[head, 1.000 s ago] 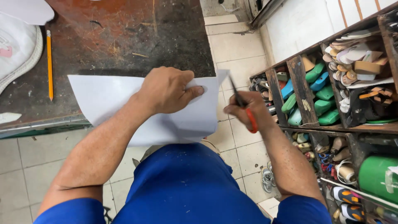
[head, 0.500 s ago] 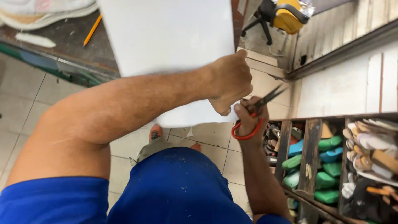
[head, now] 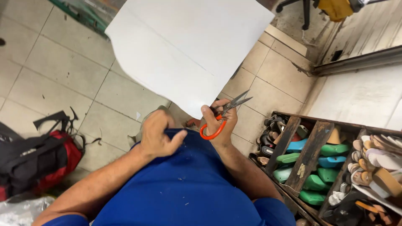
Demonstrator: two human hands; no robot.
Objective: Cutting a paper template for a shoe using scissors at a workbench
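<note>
Your right hand (head: 220,121) grips a pair of scissors with orange handles (head: 222,117), fingers closed through and around the loops, blades slightly parted and pointing up to the right. The same hand appears to pinch the lower corner of a large white sheet (head: 188,50), though the contact point is partly hidden behind the fingers, so that hold is probable rather than confirmed. The sheet stands raised above the tiled floor (head: 54,71), spreading up and away from the scissors, with a faint straight crease or line across it.

Your left hand (head: 158,134) rests on the blue garment (head: 180,188) at your lap, fingers loosely curled together, holding nothing.

To your right, a dark wooden rack (head: 312,150) holds green and blue shoe forms and assorted soles. To your left, a red and black bag (head: 37,159) lies on the floor.
</note>
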